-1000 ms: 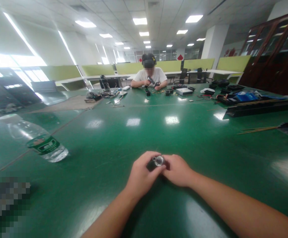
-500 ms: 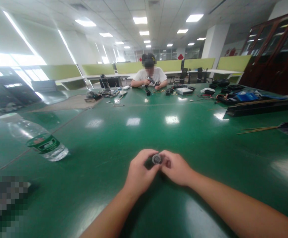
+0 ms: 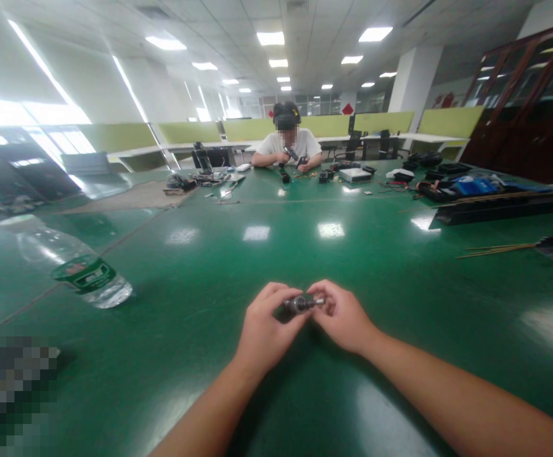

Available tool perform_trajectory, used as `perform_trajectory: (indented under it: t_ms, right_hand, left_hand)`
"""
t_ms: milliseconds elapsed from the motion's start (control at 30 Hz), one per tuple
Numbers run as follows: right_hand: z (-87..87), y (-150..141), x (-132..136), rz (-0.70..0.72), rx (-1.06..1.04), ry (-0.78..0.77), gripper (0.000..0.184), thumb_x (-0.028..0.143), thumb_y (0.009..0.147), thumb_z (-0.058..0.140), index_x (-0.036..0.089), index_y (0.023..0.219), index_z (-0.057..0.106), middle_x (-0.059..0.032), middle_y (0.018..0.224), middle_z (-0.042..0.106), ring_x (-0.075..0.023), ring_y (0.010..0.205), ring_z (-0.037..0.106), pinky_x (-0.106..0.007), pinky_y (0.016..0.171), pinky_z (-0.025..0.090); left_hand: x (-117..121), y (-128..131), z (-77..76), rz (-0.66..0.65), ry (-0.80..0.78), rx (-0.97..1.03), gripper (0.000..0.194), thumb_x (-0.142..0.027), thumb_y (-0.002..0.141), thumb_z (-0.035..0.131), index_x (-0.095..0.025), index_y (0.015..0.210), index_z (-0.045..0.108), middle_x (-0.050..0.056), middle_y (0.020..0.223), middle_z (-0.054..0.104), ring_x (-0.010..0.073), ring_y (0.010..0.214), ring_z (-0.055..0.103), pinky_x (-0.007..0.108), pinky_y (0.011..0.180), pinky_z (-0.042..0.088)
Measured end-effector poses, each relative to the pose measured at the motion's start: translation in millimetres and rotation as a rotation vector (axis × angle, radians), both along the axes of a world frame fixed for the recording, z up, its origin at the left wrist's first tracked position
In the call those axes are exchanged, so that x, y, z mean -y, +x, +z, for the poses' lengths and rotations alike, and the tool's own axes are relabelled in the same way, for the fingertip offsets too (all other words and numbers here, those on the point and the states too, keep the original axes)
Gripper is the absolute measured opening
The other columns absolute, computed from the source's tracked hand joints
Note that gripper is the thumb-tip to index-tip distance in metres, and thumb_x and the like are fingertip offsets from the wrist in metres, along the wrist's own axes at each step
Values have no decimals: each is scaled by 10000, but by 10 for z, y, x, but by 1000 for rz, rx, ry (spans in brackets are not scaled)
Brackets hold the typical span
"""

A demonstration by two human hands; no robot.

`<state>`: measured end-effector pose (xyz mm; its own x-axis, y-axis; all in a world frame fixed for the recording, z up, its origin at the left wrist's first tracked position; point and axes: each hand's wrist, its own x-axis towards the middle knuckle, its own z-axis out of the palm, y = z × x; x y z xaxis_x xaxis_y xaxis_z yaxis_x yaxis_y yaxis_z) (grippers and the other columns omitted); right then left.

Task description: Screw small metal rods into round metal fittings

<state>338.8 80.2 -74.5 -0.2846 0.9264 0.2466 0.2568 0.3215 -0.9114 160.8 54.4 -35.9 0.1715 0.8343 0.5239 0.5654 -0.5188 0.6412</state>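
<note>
Over the near part of the green table (image 3: 305, 254), my left hand (image 3: 264, 330) is closed round a small dark metal cylinder (image 3: 295, 304) with a thin shaft that points to the right. My right hand (image 3: 345, 317) pinches the shaft's tip between thumb and fingers. Both hands meet just above the table surface. The part lies sideways between them, and its rear end is hidden in my left fist.
A clear water bottle (image 3: 74, 266) with a green label stands at the left. A blurred patch (image 3: 10, 393) covers the near left corner. Across the table a person (image 3: 286, 146) works with small parts. Black trays and tools (image 3: 461, 187) and thin rods (image 3: 495, 249) lie at the right.
The metal part has turned from facing end-on to lying sideways, with its shaft now showing towards my right hand. Both hands have risen slightly.
</note>
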Motion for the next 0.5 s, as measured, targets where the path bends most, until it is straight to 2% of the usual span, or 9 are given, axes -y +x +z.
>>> perform_trajectory:
  t_ms: [300, 500]
  right_hand:
    - [33, 3, 5, -8, 27, 3, 304, 105, 740, 599, 192, 1030, 623, -1, 858, 633, -124, 675, 588, -227, 627, 465]
    - [51, 4, 12, -7, 19, 30, 287, 110, 735, 609, 186, 1011, 638, -15, 879, 643, -135, 706, 590, -233, 639, 467]
  left_hand:
    - [-21, -28, -48, 10, -3, -32, 222, -181, 765, 733, -228, 981, 722, 43, 938, 634, 184, 887, 609, 303, 790, 498]
    - [-25, -40, -47, -24, -36, -32, 222, -151, 766, 721, -225, 975, 708, 35, 963, 690, 184, 901, 635, 304, 814, 501]
